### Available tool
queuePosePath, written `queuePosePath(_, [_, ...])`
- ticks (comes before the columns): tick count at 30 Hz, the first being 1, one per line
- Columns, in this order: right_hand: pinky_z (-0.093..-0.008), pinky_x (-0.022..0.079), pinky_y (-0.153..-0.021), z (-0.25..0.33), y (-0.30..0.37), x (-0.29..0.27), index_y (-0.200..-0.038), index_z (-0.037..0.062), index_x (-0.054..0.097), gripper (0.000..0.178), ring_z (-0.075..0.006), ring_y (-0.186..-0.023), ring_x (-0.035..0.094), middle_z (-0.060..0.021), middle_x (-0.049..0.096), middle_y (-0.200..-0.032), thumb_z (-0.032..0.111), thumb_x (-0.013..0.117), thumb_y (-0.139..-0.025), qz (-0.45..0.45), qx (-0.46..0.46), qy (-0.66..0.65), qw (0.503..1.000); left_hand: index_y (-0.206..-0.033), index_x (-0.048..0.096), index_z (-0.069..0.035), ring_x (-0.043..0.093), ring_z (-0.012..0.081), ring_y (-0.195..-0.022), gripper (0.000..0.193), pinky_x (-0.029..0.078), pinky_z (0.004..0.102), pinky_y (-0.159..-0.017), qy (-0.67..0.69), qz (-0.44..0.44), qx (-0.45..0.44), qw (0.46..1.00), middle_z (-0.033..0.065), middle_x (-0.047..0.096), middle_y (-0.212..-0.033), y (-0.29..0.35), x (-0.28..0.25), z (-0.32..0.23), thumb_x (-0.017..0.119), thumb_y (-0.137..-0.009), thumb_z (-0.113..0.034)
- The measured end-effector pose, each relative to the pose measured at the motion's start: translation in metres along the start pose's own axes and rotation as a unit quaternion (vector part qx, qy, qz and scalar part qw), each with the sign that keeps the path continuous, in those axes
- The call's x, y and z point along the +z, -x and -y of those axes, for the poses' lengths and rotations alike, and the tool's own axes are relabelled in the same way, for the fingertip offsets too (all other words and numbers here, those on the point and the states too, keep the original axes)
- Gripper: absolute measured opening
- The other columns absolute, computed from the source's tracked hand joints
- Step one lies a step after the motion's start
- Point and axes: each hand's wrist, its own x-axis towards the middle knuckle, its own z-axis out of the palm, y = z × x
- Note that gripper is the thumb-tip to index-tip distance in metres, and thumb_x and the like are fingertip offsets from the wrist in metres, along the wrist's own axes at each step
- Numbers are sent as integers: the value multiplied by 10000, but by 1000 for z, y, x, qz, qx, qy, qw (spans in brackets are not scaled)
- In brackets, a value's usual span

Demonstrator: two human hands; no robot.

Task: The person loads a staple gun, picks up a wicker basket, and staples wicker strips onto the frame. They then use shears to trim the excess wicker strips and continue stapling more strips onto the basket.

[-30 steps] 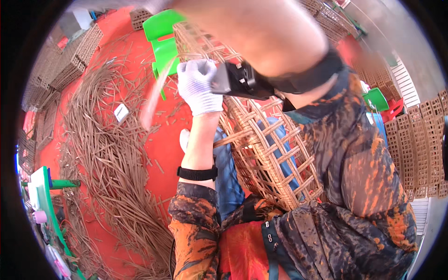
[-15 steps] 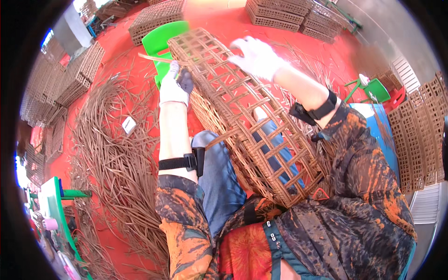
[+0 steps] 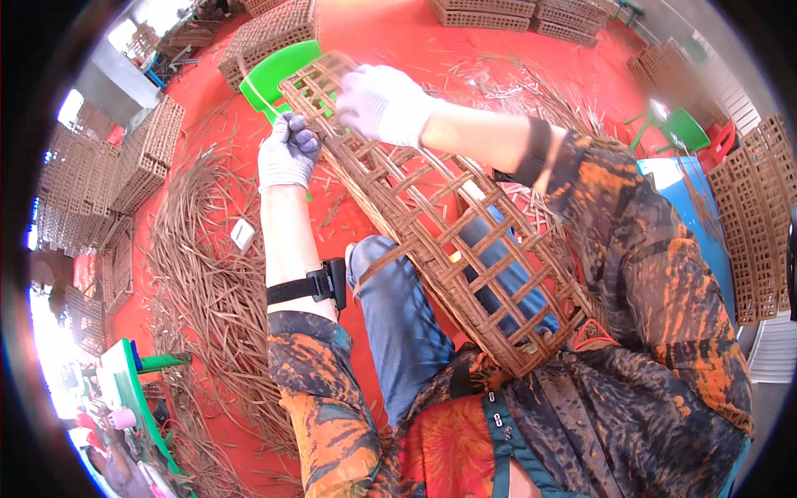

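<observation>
A long woven basket [image 3: 419, 249] with an open lattice slants across my lap, its far end pointing to the upper left. At the far left edge of it, my left hand [image 3: 288, 153], in a white glove with dark fingertips, is closed on a thin weaving strip [image 3: 259, 90]. This strip sticks up from the fingers past a green chair. My right hand [image 3: 386, 104], also gloved in white, lies over the lattice near the far end. Its fingers bend toward the basket but are blurred and partly hidden, so their grip does not show.
A big heap of loose brown strips [image 3: 216, 290] covers the red floor at my left, with a small white object [image 3: 242, 233] on it. The green chair [image 3: 278, 75] stands beyond the basket. Stacked woven baskets [image 3: 149, 158] rise at left, and more [image 3: 751, 224] at right by a blue surface [image 3: 693, 224].
My right hand has swung left and down, from beside the lattice to over its far end. My left hand has shifted slightly left and nearer, and the strip now points more steeply upward.
</observation>
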Motion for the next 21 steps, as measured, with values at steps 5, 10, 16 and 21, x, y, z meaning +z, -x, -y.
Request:
queuePosePath(5, [-454, 562, -713, 4, -19, -6, -825, 89, 742, 217, -339, -821, 691, -151, 697, -851, 269, 622, -814, 112, 65, -83, 988, -1029, 572, -92, 446, 139, -610, 164, 385, 287, -538, -55, -28, 45, 997, 23, 547, -773, 0, 3, 0, 500, -1026, -240])
queuePosePath(10, [-455, 565, -703, 17, -29, -1, -795, 67, 739, 251, -341, -808, 699, -170, 695, -797, 292, 628, -795, 70, 54, -53, 995, -1043, 574, -85, 455, 141, -629, 169, 396, 284, -569, 7, 81, 42, 996, 15, 539, -783, 0, -18, -3, 511, -1017, -239])
queuePosePath(16, [-430, 559, -753, 16, -26, 0, -858, 89, 761, 203, -333, -847, 703, -164, 721, -867, 245, 640, -809, 147, 132, -95, 976, -1030, 538, -90, 370, 138, -612, 183, 350, 291, -568, -6, 23, 64, 998, -1, 470, -768, 5, 3, 6, 460, -1043, -256])
queuePosePath(21, [-468, 533, -728, 9, -30, 8, -776, 64, 703, 229, -376, -790, 670, -167, 693, -829, 266, 593, -774, 143, 78, -203, 966, -1050, 570, -89, 475, 140, -634, 189, 405, 291, -570, -1, 35, 71, 997, 8, 536, -815, 9, -9, 4, 493, -1032, -260])
